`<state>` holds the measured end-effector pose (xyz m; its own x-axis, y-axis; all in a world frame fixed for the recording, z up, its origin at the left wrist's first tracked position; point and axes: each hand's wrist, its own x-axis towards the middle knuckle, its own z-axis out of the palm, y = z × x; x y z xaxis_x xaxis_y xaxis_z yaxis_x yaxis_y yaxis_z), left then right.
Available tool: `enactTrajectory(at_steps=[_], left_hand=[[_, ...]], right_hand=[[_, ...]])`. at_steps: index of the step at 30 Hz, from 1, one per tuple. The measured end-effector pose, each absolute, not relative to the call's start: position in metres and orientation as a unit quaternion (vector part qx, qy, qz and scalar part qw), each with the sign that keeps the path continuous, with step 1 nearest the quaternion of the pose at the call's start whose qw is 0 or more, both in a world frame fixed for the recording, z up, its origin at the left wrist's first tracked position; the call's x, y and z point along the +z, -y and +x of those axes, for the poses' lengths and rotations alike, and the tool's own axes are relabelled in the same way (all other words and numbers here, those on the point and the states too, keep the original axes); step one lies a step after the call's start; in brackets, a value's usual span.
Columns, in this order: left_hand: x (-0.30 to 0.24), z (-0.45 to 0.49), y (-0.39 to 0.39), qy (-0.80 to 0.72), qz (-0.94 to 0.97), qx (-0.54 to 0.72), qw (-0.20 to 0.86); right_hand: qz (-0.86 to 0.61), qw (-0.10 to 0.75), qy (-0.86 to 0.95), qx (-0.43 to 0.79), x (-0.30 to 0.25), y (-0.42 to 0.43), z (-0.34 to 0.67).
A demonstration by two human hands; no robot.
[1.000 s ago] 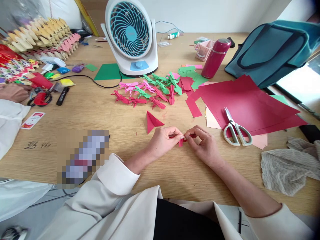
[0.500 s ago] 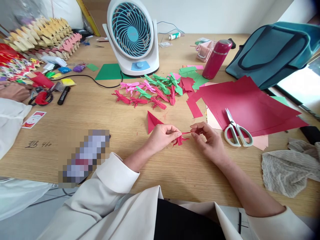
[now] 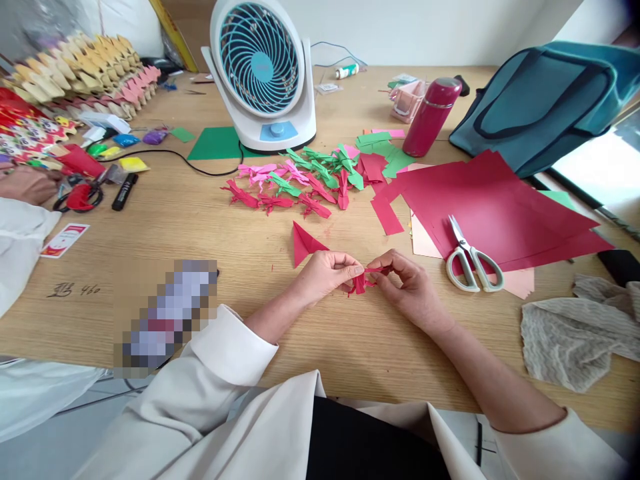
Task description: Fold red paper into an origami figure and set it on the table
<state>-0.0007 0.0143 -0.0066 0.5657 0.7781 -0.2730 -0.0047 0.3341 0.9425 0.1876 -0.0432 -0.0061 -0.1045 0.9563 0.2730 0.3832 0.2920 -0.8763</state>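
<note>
L hand (image 3: 326,276) pinching red folded paper (image 3: 359,285) w/ thumb & fingers; R hand (image 3: 413,290) pinching same piece's R end. Piece sits betw both hands, over table (image 3: 340,347), approx. ctr. Red triangle (image 3: 302,247) just beyond L hand; scissors (image 3: 469,260) to R, partly on red sheets (image 3: 500,200); small red/pink/grn folded figures (image 3: 286,185) farther back, near fan (image 3: 263,73).

Red paper figure (image 3: 359,285) in 2 hands (image 3: 324,277) (image 3: 414,293)

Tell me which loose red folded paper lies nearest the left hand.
The triangular red paper, just beyond the left hand; the other red figures lie farther back, toward the fan.
</note>
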Motion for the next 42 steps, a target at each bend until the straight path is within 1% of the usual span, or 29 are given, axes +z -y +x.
enactTrajectory(at_steps=[11, 19, 26, 29, 33, 38, 42], left_hand=[[-0.003, -0.001, -0.012, -0.368, 0.525, 0.267, 0.719], [-0.002, 0.003, -0.008, -0.346, 0.541, 0.288, 0.711], [0.0, 0.005, -0.006, -0.343, 0.609, 0.325, 0.637], [0.002, 0.004, -0.006, -0.347, 0.639, 0.34, 0.596], [0.004, 0.0, -0.005, -0.359, 0.69, 0.339, 0.529], [0.009, -0.006, -0.006, -0.345, 0.758, 0.323, 0.449], [0.013, -0.007, -0.006, -0.342, 0.781, 0.317, 0.415]], right_hand=[[-0.488, 0.452, 0.666, 0.336, -0.006, 0.044, 0.187], [-0.5, 0.464, 0.67, 0.293, -0.004, 0.045, 0.185], [-0.517, 0.477, 0.647, 0.294, -0.008, 0.045, 0.185], [-0.506, 0.479, 0.634, 0.335, -0.01, 0.044, 0.185], [-0.474, 0.469, 0.61, 0.428, -0.006, 0.042, 0.188], [-0.451, 0.409, 0.59, 0.53, 0.005, 0.04, 0.197], [-0.443, 0.371, 0.59, 0.563, 0.011, 0.04, 0.203]])
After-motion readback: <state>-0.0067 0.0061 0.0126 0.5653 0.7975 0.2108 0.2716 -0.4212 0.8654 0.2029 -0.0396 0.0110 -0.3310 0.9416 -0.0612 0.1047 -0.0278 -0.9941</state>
